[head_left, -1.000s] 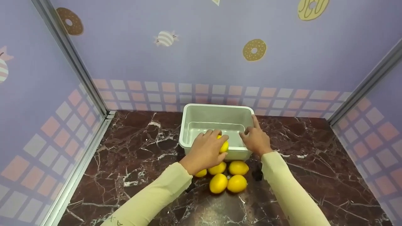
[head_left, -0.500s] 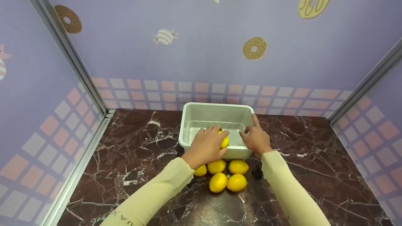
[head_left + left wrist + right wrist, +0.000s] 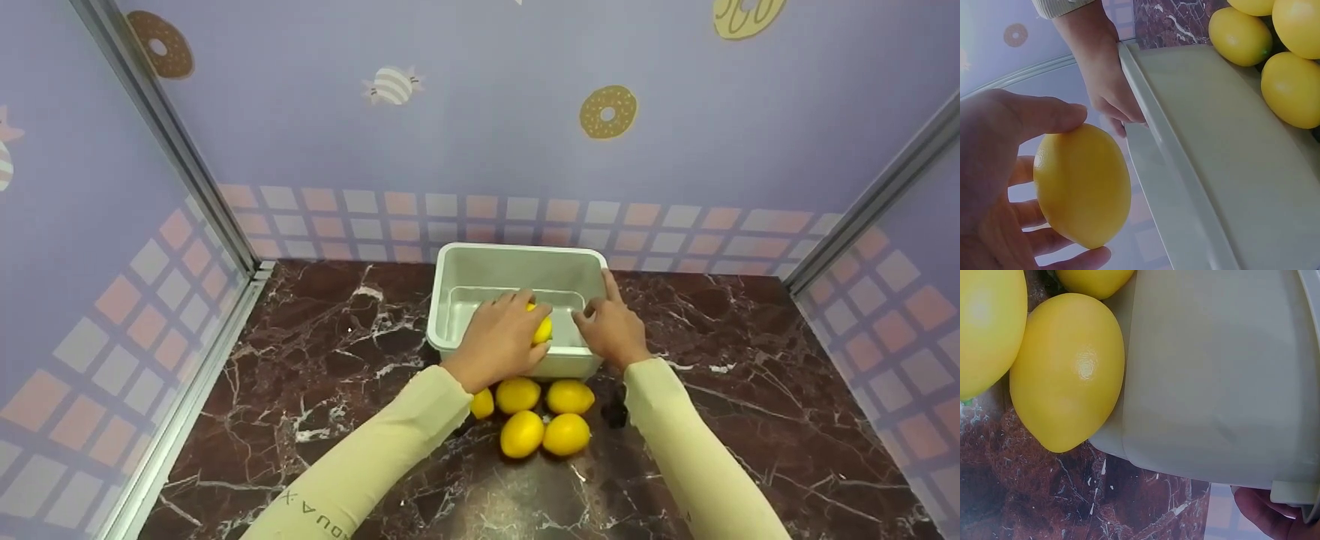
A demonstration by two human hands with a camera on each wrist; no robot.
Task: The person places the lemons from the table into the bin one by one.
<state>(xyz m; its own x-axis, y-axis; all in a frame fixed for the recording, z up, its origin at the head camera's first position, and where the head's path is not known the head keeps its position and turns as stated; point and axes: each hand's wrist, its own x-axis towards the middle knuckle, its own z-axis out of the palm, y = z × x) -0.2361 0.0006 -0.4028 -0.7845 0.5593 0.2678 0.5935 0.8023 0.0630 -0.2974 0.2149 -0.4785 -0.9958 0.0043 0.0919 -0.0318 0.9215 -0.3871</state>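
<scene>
A whitish rectangular plastic bin (image 3: 517,262) stands near the back wall. My left hand (image 3: 499,334) holds a yellow lemon (image 3: 1084,185) over the front part of the bin, thumb on one side and fingers on the other. At the bin's right rim is my right hand (image 3: 616,330), gripping the edge with the thumb inside and the index finger along the rim. Just in front of the bin several more lemons (image 3: 522,434) lie close together on the table. One lemon (image 3: 1067,374) sits right beside the bin's wall in the right wrist view.
The tabletop (image 3: 345,450) is dark red marbled stone. Behind it rises a lilac wall (image 3: 487,135) with printed sweets and checks, and side panels meet it at metal posts (image 3: 180,150). A small black object (image 3: 615,412) is partly visible below the right wrist.
My left hand has moved slightly forward and to the right with the lemon, further over the bin. My right hand stays on the rim, and the lemons on the table have not moved.
</scene>
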